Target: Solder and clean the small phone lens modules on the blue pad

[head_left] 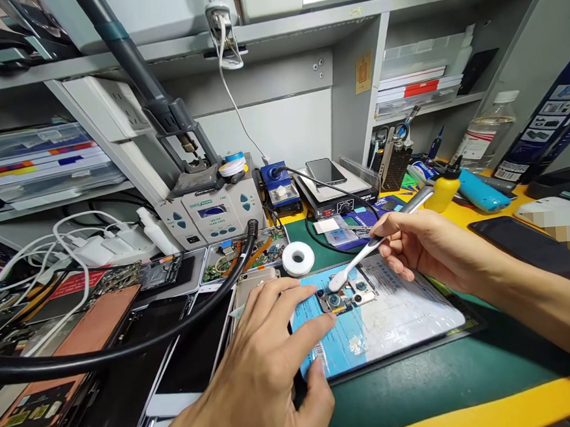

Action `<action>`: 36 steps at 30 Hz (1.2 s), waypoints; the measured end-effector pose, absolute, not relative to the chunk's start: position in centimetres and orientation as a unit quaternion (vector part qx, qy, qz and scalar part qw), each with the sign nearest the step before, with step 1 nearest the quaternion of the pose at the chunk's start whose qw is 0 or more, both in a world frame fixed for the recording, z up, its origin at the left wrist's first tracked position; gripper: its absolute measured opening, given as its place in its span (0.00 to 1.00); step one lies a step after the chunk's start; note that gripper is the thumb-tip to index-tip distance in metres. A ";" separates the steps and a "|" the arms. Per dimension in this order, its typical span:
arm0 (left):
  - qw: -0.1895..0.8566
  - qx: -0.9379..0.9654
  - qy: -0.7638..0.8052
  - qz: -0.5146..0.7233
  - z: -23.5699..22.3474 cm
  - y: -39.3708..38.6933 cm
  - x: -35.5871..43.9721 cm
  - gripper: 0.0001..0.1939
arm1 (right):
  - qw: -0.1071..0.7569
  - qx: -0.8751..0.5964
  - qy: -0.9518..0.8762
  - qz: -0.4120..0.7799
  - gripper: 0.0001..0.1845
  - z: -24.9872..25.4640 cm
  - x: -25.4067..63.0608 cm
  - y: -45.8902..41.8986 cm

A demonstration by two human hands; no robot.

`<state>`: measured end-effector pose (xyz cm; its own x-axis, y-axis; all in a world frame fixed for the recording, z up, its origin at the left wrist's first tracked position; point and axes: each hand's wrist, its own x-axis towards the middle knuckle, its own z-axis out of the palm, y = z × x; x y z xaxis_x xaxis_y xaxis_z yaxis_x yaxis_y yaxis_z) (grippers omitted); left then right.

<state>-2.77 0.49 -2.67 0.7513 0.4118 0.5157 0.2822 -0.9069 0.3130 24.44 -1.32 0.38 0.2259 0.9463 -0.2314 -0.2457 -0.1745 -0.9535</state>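
Observation:
My right hand (417,246) is closed around the grey handle of a slim tool with a white, rounded, swab-like tip (339,281). That tip rests at a small phone camera module (334,302) with round lenses. Beneath lies a flat phone-shaped piece (404,319), covered in blue and white printed film, on a dark board. My left hand (269,344) spreads its fingers over the left end of this piece. Two of its fingertips lie at the edges of the camera module; whether they press on it I cannot tell.
A green mat (423,379) covers the yellow bench. At the left lie several phones and phone parts, crossed by a thick black hose (129,351). Behind stand a hot-air station (211,212), a white tape roll (298,259) and a heating plate (336,187). A yellow bottle (443,191) stands right.

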 end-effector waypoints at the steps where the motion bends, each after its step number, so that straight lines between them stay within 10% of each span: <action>1: 0.107 0.929 0.186 0.300 -2.7 0.5 -2.8 0.22 | 0.558 -0.549 -0.318 0.535 0.06 0.4 24.4 -1.3; 36: 0.099 0.929 0.172 0.313 -2.7 1.0 -2.9 0.21 | 0.610 -0.576 -0.325 0.436 0.12 -0.2 24.2 -1.1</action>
